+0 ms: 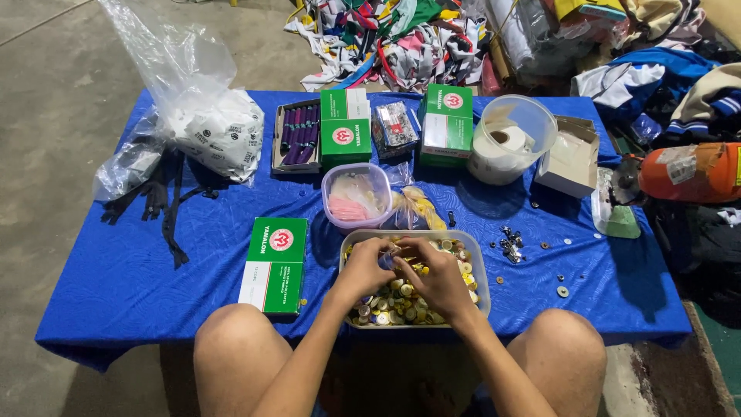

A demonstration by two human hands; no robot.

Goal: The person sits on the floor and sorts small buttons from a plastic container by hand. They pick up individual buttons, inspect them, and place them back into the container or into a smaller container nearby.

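Both hands work over the clear tub of buttons (472,266), which sits at the near edge of the blue-covered desk (154,270), between the person's knees. The left hand (369,266) curls narrow, its fingertips pinched on something small above the far left part of the tub; what exactly it grips is too small to tell. The right hand (436,278) lies across the middle of the tub, fingers bent and meeting the left hand's fingertips, so whether it grips anything cannot be told. To sort well here, it seems best to keep the wrists low over the tub so dropped buttons fall back in, and to pick singly with fingertips. A green box (274,264) lies just left of the tub; a smaller tub with pink contents (356,197) stands just beyond it.
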